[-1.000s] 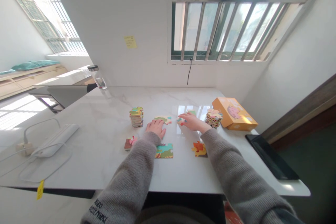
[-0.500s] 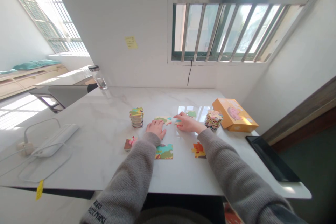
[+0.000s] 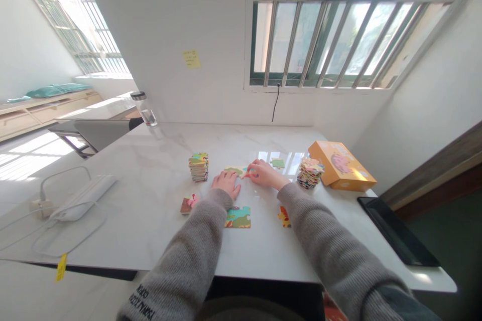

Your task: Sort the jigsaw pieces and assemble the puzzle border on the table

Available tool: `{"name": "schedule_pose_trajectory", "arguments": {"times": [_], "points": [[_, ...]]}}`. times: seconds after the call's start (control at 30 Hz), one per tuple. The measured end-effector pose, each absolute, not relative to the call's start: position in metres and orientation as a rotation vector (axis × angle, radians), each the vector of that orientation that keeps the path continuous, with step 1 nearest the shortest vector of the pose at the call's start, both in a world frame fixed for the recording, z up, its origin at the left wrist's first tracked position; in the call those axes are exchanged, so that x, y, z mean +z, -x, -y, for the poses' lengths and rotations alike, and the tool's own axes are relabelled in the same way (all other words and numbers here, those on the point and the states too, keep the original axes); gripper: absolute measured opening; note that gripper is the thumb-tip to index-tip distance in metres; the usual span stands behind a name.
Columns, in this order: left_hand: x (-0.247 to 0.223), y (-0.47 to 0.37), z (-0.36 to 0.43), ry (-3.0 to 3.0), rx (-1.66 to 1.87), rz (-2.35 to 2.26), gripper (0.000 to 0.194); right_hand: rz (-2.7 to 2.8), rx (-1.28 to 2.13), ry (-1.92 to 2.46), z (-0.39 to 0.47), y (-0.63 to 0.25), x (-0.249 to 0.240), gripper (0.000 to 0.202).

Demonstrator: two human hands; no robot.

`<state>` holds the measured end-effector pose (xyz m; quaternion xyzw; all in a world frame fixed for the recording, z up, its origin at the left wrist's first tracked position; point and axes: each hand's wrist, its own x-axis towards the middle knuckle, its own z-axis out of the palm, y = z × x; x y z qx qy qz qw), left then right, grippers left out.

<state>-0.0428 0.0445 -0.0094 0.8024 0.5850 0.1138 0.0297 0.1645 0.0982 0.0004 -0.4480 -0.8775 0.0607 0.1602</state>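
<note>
My left hand [image 3: 225,184] lies flat, fingers stretched, at the near edge of some green and cream puzzle pieces [image 3: 233,170]. Close beside it, my right hand [image 3: 264,174] pinches a puzzle piece [image 3: 248,174] at the right end of those pieces; fingers partly cover it, and whether the two interlock I cannot tell. Below the left hand are teal and green puzzle pieces [image 3: 240,217], partly behind my sleeve. An orange and yellow puzzle piece [image 3: 284,216] lies by my right forearm. Beyond the right hand is a green puzzle piece [image 3: 277,163].
Stacks of puzzle pieces stand left [image 3: 198,167] and right [image 3: 310,173]. A brown and pink piece [image 3: 186,205] lies by my left sleeve. An orange box [image 3: 344,165] and black tray [image 3: 395,230] are at right; a power strip [image 3: 85,198] with cables and a bottle [image 3: 146,112] at left.
My right hand has moved left with the puzzle piece, up against the pieces by my left hand, and its fingers have drawn together. The left hand stays in place; the view has shifted slightly.
</note>
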Motion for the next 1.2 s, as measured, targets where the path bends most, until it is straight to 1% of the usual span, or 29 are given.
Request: {"name": "schedule_pose_trajectory", "arguments": {"times": [0.27,0.43,0.67,0.93,1.0,1.07,1.2], "points": [[-0.011,0.043,-0.046,-2.484,0.353,-1.803,0.042,2.56,0.083,1.329,-0.09,-0.163,0.004,0.022],[-0.012,0.043,-0.045,-2.484,0.333,-1.811,0.043,2.571,0.102,1.323,-0.085,-0.163,0.007,0.024],[-0.007,0.042,-0.044,-2.478,0.298,-1.802,0.045,2.378,0.313,1.2,-0.071,-0.188,0.003,0.036],[-0.005,0.046,-0.043,-2.457,0.323,-1.741,0.047,2.318,0.457,1.268,-0.027,-0.233,0.007,0.035],[-0.002,0.044,-0.041,-2.463,0.339,-1.73,0.044,2.329,0.477,1.253,-0.016,-0.24,0.008,0.034],[0.003,0.04,-0.036,-2.516,0.359,-1.659,0.038,2.336,0.49,1.247,-0.006,-0.243,0.008,0.034],[0.01,0.025,-0.011,-2.682,0.343,-1.396,0.024,2.316,0.463,1.246,0.003,-0.243,0.006,0.032]]}}
